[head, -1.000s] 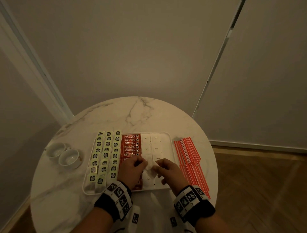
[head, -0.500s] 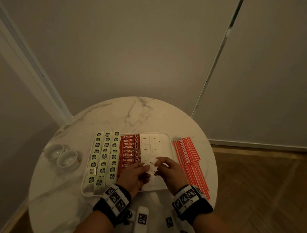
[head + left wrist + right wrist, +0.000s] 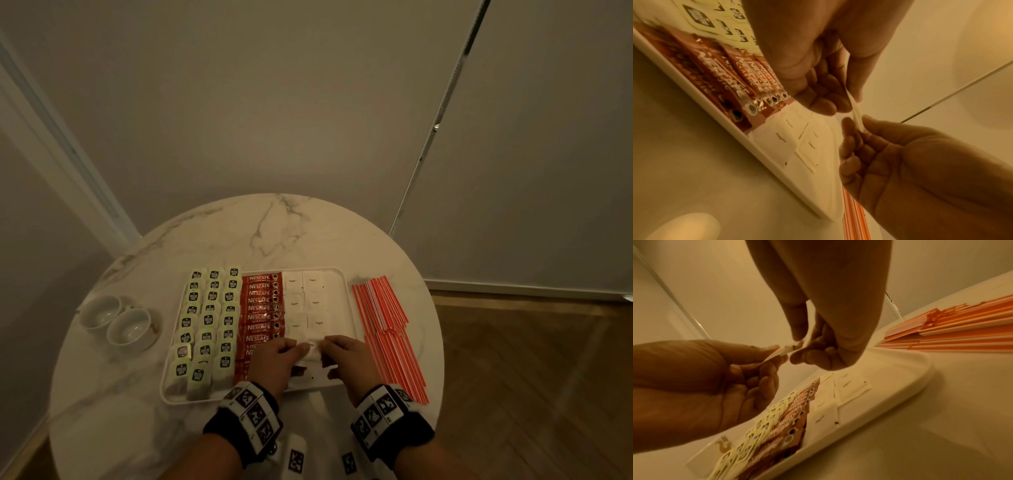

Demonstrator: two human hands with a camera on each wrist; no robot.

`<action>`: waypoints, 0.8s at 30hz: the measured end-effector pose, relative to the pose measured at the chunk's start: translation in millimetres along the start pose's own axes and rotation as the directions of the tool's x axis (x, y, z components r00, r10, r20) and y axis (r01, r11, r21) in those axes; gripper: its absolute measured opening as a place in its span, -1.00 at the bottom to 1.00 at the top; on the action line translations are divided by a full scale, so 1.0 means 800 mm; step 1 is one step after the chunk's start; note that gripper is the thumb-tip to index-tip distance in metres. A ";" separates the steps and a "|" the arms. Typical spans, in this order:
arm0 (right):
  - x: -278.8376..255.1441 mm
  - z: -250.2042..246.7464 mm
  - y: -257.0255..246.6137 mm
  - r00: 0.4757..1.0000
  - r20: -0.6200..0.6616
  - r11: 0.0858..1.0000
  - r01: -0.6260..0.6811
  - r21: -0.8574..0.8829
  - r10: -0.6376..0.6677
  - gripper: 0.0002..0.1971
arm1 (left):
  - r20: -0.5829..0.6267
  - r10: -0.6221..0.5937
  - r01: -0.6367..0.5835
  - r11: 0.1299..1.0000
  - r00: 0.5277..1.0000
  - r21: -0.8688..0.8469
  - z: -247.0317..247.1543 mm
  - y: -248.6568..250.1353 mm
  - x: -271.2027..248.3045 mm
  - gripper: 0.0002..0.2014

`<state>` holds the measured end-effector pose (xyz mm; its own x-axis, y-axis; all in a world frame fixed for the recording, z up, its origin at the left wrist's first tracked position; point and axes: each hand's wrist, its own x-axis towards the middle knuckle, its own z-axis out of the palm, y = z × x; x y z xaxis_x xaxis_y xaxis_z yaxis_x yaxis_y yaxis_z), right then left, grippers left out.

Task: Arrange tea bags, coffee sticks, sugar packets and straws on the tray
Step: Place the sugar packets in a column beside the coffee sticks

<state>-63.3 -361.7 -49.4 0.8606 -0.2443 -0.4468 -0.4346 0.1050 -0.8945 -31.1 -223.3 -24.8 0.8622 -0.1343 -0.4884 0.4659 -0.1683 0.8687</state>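
Both hands pinch one white sugar packet (image 3: 856,112) by its edges, just above the near end of the sugar columns: the left hand (image 3: 274,365) holds its left side between thumb and fingertips, and the right hand (image 3: 351,363) holds the right side the same way. The packet hangs edge-on in the wrist views, clear of the tray (image 3: 349,298).

To set it down well, it probably pays to flatten the packet first, then lower it flush with the sugar packets already laid (image 3: 306,301), its edge lined up with the row behind and not lapping onto the coffee sticks (image 3: 262,308) at the left. A light pinch should keep the paper from creasing.

The tea bags (image 3: 209,318) fill the tray's left part. The straws (image 3: 387,329) lie on the table (image 3: 274,233) beside the tray's right rim, not yet placed.
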 end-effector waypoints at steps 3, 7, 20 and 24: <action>-0.002 0.001 0.013 0.999 -0.012 0.998 -0.038 -0.040 0.038 -0.75 | 0.000 -0.019 0.019 0.998 1.000 0.056 0.002 -0.007 0.004 -0.87; -0.007 -0.003 0.018 0.999 0.039 0.994 -0.025 -0.106 0.030 -0.70 | 0.010 -0.093 0.093 0.995 0.996 0.039 0.000 -0.021 0.012 -0.88; 0.013 -0.031 0.024 0.989 -0.149 0.880 -0.088 -0.466 0.020 -0.80 | 0.077 0.198 -0.206 0.800 0.977 0.564 -0.002 -0.062 0.007 -0.80; 0.018 -0.027 0.030 0.985 -0.169 0.832 -0.109 -0.544 0.019 -0.82 | 0.246 0.428 -0.403 0.327 0.870 0.855 -0.011 -0.081 0.007 -0.83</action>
<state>-67.4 -383.5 -76.8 0.7950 -0.4017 -0.4546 -0.6000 -0.4100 -0.6869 -54.9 -204.9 -82.9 0.9002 -0.4291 -0.0736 -0.3648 -0.8357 0.4104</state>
